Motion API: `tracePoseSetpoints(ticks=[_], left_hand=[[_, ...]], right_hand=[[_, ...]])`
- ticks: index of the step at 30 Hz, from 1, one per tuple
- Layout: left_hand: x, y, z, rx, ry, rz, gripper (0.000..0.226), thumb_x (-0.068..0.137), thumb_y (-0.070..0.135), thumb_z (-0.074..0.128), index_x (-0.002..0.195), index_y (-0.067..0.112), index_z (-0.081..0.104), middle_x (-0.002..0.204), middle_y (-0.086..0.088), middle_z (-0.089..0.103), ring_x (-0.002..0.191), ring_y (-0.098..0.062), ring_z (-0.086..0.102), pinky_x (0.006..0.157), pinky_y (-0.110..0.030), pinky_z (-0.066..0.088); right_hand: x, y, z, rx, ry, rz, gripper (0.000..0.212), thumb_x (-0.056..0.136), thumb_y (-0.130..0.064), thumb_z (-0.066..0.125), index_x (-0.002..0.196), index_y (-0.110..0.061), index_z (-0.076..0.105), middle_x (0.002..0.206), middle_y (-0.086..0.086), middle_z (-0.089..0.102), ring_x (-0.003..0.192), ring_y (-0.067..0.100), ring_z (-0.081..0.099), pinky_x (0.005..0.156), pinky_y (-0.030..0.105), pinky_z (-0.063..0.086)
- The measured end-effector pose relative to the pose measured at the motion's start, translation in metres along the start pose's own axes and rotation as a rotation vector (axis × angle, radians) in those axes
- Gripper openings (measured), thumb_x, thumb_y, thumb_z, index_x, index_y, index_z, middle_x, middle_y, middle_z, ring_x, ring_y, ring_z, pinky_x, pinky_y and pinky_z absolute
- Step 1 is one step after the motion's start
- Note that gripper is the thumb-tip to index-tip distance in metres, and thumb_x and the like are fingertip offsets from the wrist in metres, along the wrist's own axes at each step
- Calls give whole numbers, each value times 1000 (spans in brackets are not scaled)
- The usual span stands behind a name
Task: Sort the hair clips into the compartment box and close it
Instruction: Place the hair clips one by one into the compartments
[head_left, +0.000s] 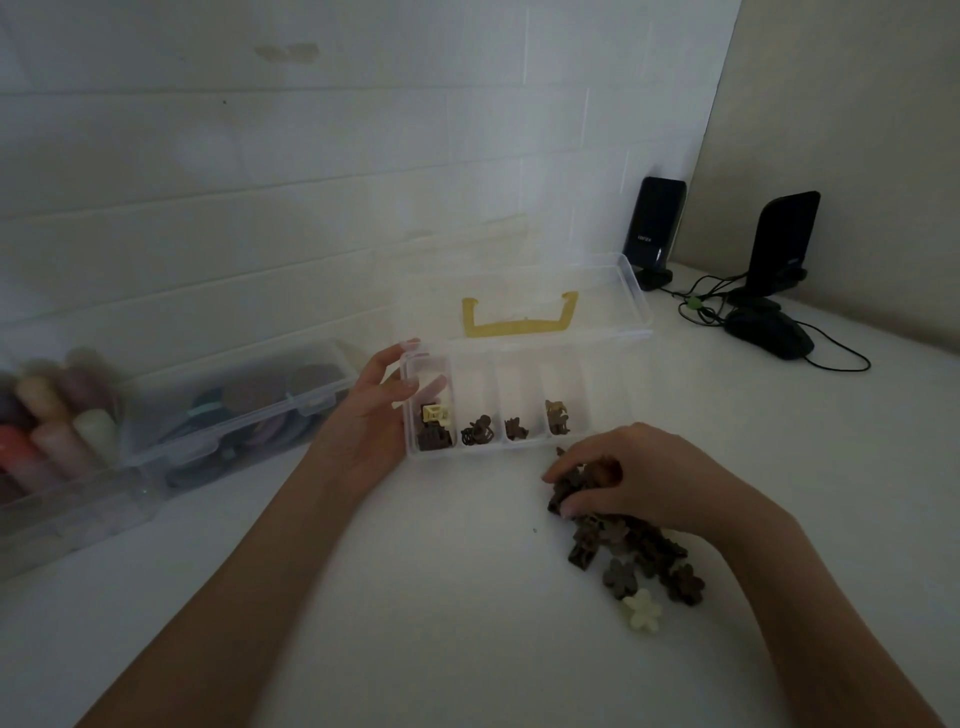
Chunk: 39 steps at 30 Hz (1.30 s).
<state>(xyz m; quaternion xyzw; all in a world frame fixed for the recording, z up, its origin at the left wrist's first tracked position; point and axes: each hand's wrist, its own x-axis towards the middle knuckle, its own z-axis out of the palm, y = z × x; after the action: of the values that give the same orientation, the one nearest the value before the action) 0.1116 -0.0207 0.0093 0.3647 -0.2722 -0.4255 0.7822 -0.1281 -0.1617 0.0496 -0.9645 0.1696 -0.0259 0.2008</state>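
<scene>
A clear compartment box (519, 449) stands open on the white table, its lid (571, 291) with a yellow handle tipped back. Four of its slots hold a few small brown and cream hair clips (434, 428). My left hand (371, 415) holds the box's left end, thumb over the wall into the first slot. A pile of brown flower-shaped hair clips (631, 551) lies right of the box, with one cream clip (643, 609) at its near edge. My right hand (634, 475) rests on the far end of the pile, fingers curled round a few brown clips.
A long clear case (156, 441) with coloured items lies at the left along the wall. Two black speakers (654, 228) and a black mouse (769, 332) with cables sit at the back right. The tiled wall stands close behind the box.
</scene>
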Motion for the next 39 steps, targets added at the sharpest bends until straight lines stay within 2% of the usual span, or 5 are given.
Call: tracePoseSetpoints(ticks=[6,16,24,32,39], left_hand=[[0,0,-2,-5,-8,0,73,34,21,100,102,26,73,117,-5,66,103,-27,71,98,-40,49],[1,0,-2,0,-5,-5,78,33,20,99,105,25,70,118,-4,65,103,-27,71,94,-39,52],[0,0,0,-3,2,-2,79,33,18,100,105,23,69,114,-5,67,96,-26,73,71,-29,60],[2,-1,0,1,7,21,78,31,20,100,102,22,70,110,-2,70,98,-25,71,82,-33,59],[-2,1,8,9,0,42,83,34,13,96,110,17,64,105,-8,68,95,-25,66,82,-38,54]], right_hand=[[-3,-6,-2,-20,20,-47,18,74,-52,70,91,-43,70,66,-30,56,69,-14,53,56,8,33],[0,-15,6,-55,56,-147,12,77,-41,70,88,-39,65,92,-23,57,81,-8,53,65,9,38],[2,-16,11,26,66,-146,13,81,-34,69,92,-41,65,91,-25,65,83,-5,59,74,14,48],[13,-33,17,334,350,-301,20,81,0,67,81,-21,69,90,-9,63,73,8,60,57,14,44],[57,-79,6,151,504,-458,24,84,1,59,98,-13,73,113,0,65,101,15,60,87,30,49]])
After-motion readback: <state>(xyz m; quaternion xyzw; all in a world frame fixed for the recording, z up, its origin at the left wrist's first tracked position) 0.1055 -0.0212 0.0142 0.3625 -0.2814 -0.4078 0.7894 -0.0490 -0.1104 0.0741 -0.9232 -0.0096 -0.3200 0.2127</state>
